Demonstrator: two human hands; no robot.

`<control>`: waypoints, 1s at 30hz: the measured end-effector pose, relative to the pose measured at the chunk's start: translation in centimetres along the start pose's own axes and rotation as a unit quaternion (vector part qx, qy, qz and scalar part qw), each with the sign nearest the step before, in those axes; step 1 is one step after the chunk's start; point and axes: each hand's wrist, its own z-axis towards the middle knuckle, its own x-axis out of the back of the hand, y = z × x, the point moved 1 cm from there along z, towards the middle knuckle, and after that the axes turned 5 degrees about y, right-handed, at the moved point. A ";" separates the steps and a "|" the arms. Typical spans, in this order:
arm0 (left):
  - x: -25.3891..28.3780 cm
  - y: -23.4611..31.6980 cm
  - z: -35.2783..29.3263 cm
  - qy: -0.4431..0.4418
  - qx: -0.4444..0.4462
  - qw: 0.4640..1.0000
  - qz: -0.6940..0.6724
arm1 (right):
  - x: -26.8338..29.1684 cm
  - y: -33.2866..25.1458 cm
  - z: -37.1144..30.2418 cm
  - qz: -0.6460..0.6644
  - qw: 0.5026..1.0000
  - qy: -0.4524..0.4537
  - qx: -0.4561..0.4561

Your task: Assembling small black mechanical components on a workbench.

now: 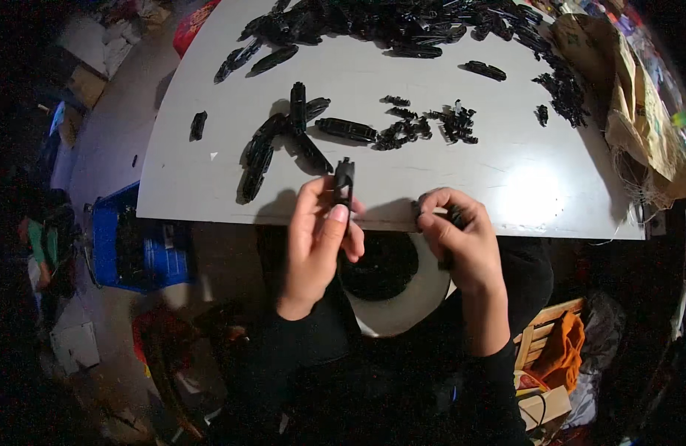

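The table (432, 182) spreads across the upper middle, pale and lightly scuffed, its near edge running just in front of the person. A heap (372, 22) of black parts covers its far side, and a brown sack (632, 104) with a frayed end lies over its right side. Below the near edge stands a white tub (402, 321) with dark contents, between the two forearms; a blue crate (109, 245) sits lower, to the left. Both arms come up from the lower edge in black sleeves, the left sleeve (306, 346) and the right sleeve (499, 386) ending near the wrists. The right hand (469, 241) leans inward to the left, back and thumb side up, its fingers bent and drawn in close to the thumb at the table's near edge; it has hold of a dark piece (456, 215), mostly covered, so its shape cannot be told. The left hand (313, 249) tilts up and to the right, thumb laid straight along the near face of a black part (344, 178), fingers curled behind it with tips showing on its right side, closed snugly around its lower end. That part points away from the person, its far end over the table. Beyond the left hand lie more long parts (346, 130), several crossing or touching; to their right are scattered small pieces (402, 134). The two hands are apart from each other.
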 end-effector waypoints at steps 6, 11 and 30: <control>-1.0 -0.2 -0.6 -0.035 -0.026 0.997 0.069 | -3.0 -0.4 -1.0 0.035 0.998 -0.035 -0.038; -1.0 -0.4 -0.8 -0.103 -0.156 0.961 0.205 | -3.3 0.3 -0.7 0.005 1.000 -0.024 0.008; -0.1 -0.2 0.1 -0.150 -0.198 0.934 0.257 | -1.9 0.3 -0.3 0.100 0.992 0.082 -0.009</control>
